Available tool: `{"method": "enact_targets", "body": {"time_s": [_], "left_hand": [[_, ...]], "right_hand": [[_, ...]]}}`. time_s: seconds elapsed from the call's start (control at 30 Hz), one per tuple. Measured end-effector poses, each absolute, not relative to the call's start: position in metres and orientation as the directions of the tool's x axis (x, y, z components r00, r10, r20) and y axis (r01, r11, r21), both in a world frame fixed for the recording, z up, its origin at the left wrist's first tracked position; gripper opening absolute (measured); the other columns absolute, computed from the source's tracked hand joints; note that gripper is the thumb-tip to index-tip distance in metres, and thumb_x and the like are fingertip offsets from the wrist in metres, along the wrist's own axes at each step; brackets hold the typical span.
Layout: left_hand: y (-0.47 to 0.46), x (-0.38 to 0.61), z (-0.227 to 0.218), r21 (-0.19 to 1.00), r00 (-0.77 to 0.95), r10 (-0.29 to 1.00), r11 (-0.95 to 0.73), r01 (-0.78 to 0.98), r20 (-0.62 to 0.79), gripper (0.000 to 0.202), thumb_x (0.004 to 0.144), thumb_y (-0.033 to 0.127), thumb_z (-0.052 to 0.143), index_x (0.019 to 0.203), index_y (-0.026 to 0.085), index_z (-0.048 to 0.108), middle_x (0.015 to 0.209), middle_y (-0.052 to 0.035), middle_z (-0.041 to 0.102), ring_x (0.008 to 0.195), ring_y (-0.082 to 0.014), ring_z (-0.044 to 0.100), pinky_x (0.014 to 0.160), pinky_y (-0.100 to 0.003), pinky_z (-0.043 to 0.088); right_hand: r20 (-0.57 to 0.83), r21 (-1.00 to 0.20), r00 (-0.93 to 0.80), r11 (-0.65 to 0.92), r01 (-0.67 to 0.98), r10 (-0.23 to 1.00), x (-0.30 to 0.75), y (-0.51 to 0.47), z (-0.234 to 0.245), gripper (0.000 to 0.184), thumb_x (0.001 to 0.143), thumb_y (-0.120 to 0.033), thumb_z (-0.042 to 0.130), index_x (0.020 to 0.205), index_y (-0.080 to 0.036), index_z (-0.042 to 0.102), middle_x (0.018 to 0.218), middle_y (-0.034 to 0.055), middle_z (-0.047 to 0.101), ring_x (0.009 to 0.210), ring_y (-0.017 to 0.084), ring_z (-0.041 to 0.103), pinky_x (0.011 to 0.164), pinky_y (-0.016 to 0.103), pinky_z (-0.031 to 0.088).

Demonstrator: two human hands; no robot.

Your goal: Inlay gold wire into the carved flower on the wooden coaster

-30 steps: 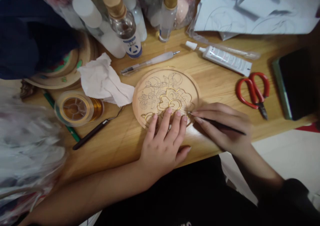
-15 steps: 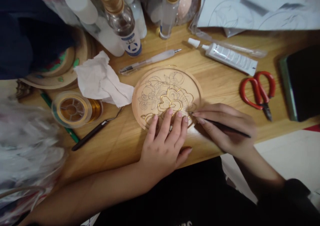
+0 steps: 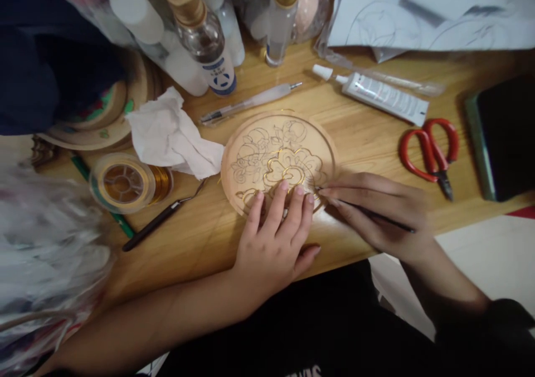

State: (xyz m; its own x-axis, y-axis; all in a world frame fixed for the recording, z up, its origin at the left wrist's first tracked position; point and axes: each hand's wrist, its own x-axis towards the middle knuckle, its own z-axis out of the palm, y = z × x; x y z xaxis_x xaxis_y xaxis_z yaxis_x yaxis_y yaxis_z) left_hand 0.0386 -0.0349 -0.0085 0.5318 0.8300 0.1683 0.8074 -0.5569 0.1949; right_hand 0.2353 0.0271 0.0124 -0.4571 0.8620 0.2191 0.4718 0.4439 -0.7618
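A round wooden disc (image 3: 246,135) with a raised rim lies on the table, flower outlines drawn on its face. Gold wire (image 3: 292,153) follows some of the petal lines. My left hand (image 3: 270,240) rests flat on the disc's near part, fingers spread and fingertips on the drawing. At the disc's right side, my right hand (image 3: 376,207) pinches slim black tweezers (image 3: 387,218), whose tip touches or nearly touches the pattern beside my left fingertips. The area under my left palm and fingers is hidden.
Left of the disc are crumpled tissue (image 3: 171,135), a spool of gold wire (image 3: 131,185) and a dark-handled hooked tool (image 3: 152,224). Beyond lie a pen (image 3: 251,103), a glue tube (image 3: 384,98) and bottles (image 3: 211,48). Red-handled cutters (image 3: 432,154) and a phone (image 3: 504,137) are right.
The tweezers' back end has tilted slightly and shifted left in my right hand, their tip staying near the same place. My left hand has hardly moved; the view shifts a little.
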Motion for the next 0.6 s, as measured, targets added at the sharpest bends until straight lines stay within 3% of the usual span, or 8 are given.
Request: {"method": "enact_targets", "body": {"time_s": [0.23, 0.6], "left_hand": [[-0.036, 0.039, -0.010, 0.174, 0.527, 0.828, -0.557, 0.812, 0.192, 0.061, 0.095, 0.047, 0.042, 0.139, 0.005, 0.049, 0.139, -0.0169, 0.056, 0.134, -0.0360, 0.045, 0.115, -0.054, 0.026], [-0.036, 0.038, -0.010, 0.157, 0.528, 0.821, -0.563, 0.811, 0.217, 0.060, 0.097, 0.047, 0.037, 0.138, 0.004, 0.050, 0.141, -0.0156, 0.055, 0.134, -0.0362, 0.045, 0.113, -0.054, 0.028]], "right_hand": [[0.263, -0.764, -0.316, 0.397, 0.508, 0.912, 0.231, 0.018, 0.009, 0.022, 0.083, -0.012, 0.066, 0.101, -0.023, 0.072, 0.092, 0.0052, 0.074, 0.082, 0.017, 0.071, 0.071, 0.030, 0.061], [0.345, -0.747, -0.210, 0.403, 0.528, 0.915, 0.216, 0.001, 0.001, 0.028, 0.081, -0.007, 0.066, 0.104, -0.022, 0.070, 0.095, 0.0057, 0.073, 0.084, 0.017, 0.070, 0.072, 0.032, 0.061]]}}
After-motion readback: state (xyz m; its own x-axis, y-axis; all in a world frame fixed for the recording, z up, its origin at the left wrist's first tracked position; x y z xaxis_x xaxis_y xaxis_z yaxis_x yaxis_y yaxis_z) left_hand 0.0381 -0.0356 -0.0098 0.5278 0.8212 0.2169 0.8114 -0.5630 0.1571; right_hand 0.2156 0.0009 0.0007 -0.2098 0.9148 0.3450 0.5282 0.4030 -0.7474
